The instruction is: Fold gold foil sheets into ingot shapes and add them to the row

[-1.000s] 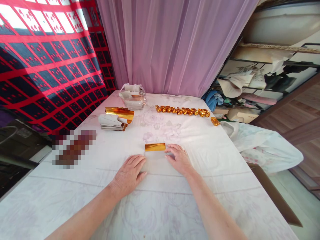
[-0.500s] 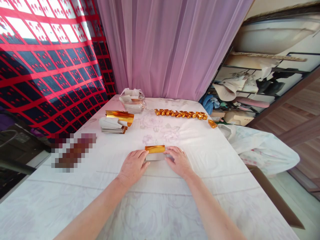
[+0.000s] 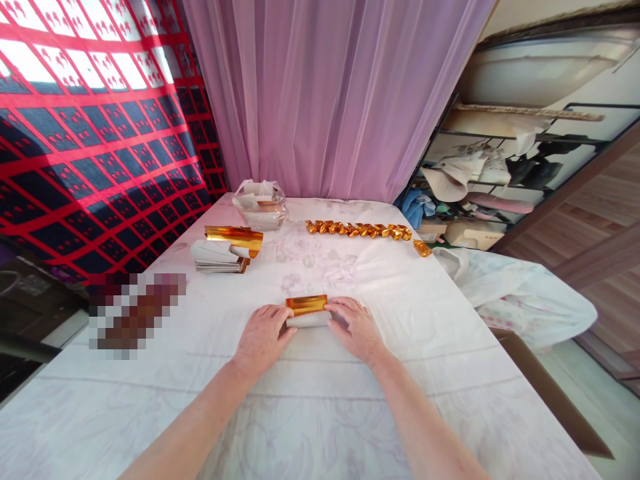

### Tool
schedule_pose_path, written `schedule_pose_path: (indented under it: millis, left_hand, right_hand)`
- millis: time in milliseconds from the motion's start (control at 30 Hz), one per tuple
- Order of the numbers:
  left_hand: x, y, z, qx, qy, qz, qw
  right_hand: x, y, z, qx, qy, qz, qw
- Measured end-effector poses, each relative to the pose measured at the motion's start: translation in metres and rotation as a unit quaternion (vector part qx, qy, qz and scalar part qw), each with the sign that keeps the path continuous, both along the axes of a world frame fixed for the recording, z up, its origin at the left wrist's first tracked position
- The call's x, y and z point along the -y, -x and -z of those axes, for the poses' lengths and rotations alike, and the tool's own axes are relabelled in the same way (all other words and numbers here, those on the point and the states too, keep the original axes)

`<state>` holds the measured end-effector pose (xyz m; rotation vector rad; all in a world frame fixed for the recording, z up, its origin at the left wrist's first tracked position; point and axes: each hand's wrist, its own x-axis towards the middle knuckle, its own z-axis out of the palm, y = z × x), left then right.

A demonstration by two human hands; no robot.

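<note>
Two hands pinch one gold foil sheet [image 3: 307, 311] lying between them: left hand [image 3: 261, 337] grips its left end, right hand [image 3: 354, 327] its right end. Judgement: keep edges aligned, press fold evenly.

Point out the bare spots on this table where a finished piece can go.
Bare cloth lies between the gold sheet in both hands and the row of folded gold pieces, and along the table's right side. The far left, around the paper stack and plastic bag, is crowded.
</note>
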<state>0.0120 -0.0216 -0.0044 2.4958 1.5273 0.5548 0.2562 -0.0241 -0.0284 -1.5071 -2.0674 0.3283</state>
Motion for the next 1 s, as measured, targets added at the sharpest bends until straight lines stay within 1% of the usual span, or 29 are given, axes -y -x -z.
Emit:
schedule_pose_path:
  millis: [167, 333, 433, 567, 667, 833, 1000]
  left_hand:
    - [0.002, -0.002, -0.004, 0.008, 0.005, -0.012, 1.000]
    - [0.003, -0.001, -0.002, 0.016, -0.008, 0.001, 1.000]
    - [0.004, 0.001, 0.000, 0.018, -0.021, 0.021, 0.999]
    - [0.002, 0.005, 0.001, 0.011, -0.027, 0.069, 0.997]
    - [0.000, 0.008, -0.002, 0.004, -0.012, 0.098, 0.995]
    - [0.000, 0.014, -0.010, -0.009, 0.026, 0.129, 0.991]
    - [0.000, 0.017, -0.015, -0.021, 0.042, 0.145, 0.988]
  right_hand:
    - [-0.003, -0.001, 0.001, -0.020, -0.005, 0.000, 1.000]
    - [-0.005, -0.002, 0.001, -0.031, 0.003, 0.004, 0.999]
    - [-0.006, -0.001, 0.001, -0.037, 0.008, 0.003, 0.999]
    - [-0.006, 0.000, 0.001, -0.032, 0.000, 0.004, 0.999]
    - [-0.006, 0.002, 0.001, -0.020, 0.003, 0.023, 1.000]
    - [-0.006, 0.006, 0.004, 0.020, 0.027, 0.071, 0.997]
    - [-0.007, 0.007, 0.001, 0.024, 0.047, 0.069, 0.996]
